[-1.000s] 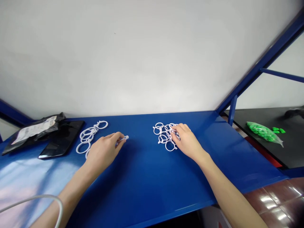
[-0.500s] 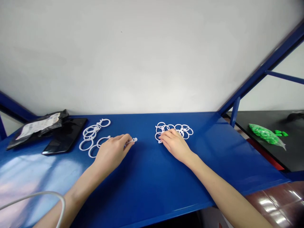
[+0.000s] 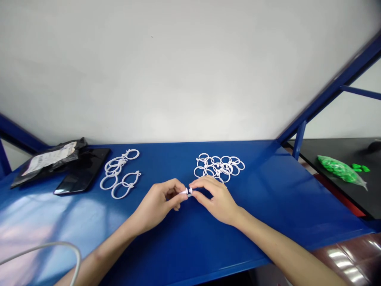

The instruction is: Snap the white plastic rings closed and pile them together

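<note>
White pieces (image 3: 185,192) pinched in left hand (image 3: 159,202) and right hand (image 3: 218,199), both angled inward, close together.

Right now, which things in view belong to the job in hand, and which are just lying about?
Probably in the job:
left hand
right hand
small white parts at their fingertips
white rings at right
white rings at left

Apparently lying about:
black slab
labelled black package
bag of green pieces
loose green pieces
pale cable
</note>
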`<state>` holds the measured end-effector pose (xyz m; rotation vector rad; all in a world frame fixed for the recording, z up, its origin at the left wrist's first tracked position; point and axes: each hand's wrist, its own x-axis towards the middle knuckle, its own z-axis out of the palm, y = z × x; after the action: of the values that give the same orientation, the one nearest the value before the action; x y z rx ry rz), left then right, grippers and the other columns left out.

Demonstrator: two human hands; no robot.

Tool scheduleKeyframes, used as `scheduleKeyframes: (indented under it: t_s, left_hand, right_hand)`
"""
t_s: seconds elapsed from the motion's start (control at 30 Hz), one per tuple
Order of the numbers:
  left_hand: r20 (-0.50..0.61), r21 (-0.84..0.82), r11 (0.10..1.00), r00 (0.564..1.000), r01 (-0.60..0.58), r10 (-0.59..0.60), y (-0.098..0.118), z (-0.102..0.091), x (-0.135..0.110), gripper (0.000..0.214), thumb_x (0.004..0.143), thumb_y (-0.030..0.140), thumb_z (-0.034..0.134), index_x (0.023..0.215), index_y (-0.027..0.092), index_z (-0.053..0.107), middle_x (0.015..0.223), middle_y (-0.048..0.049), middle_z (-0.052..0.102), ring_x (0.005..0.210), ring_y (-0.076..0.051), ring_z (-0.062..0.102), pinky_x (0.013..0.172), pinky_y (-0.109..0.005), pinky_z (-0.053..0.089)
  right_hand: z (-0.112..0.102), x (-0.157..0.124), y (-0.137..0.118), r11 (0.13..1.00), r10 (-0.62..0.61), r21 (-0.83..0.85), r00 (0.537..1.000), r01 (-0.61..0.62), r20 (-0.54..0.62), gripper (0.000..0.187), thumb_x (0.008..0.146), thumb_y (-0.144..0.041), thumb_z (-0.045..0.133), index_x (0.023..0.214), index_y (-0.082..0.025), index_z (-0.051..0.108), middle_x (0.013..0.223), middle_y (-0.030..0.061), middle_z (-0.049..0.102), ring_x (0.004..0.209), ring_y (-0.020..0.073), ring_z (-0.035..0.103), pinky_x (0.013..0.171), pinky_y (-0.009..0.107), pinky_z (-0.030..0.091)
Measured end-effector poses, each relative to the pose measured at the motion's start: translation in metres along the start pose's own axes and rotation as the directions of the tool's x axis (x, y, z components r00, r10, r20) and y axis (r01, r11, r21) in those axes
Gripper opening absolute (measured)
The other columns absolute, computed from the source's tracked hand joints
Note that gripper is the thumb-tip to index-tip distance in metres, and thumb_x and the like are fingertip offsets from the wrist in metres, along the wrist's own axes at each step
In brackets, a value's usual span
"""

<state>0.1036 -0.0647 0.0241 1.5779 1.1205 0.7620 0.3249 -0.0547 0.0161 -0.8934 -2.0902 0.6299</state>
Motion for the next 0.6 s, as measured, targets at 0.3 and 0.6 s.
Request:
scheduleKeyframes:
  t_s: [0.3, 0.6]
  left_hand:
    - [-0.083, -0.133, 0.991, 0.996, -0.032, 0.021, 0.006, 0.013, -0.005, 0.020, 0.094, 0.040, 0.062, 0.096, 0.020, 0.062, 0.078, -0.0003, 0.071, 0.061, -0.014, 0.066, 0.063, -0.028, 0.056]
    - [-0.212, -0.062, 0.995, 0.975, -0.076, 0.061, 0.001, 0.018, -0.006, 0.019, 0.091, 0.039, 0.066, 0.092, 0.020, 0.069, 0.077, -0.0003, 0.074, 0.056, -0.012, 0.066, 0.059, -0.025, 0.056]
  right_hand:
    - [0.000, -0.001, -0.009, 0.990, 0.117, 0.065, 0.990, -0.122, 0.082, 0.012, 0.103, -0.026, 0.056, 0.098, -0.024, 0.067, 0.093, 0.0006, 0.075, 0.085, 0.0170, 0.070, 0.079, 0.031, 0.055]
    - [0.000, -0.002, -0.013, 0.969, 0.196, 0.130, 0.975, -0.209, 0.106, 0.013, 0.105, -0.028, 0.053, 0.102, -0.025, 0.065, 0.096, -0.0005, 0.076, 0.088, 0.0163, 0.073, 0.078, 0.030, 0.056]
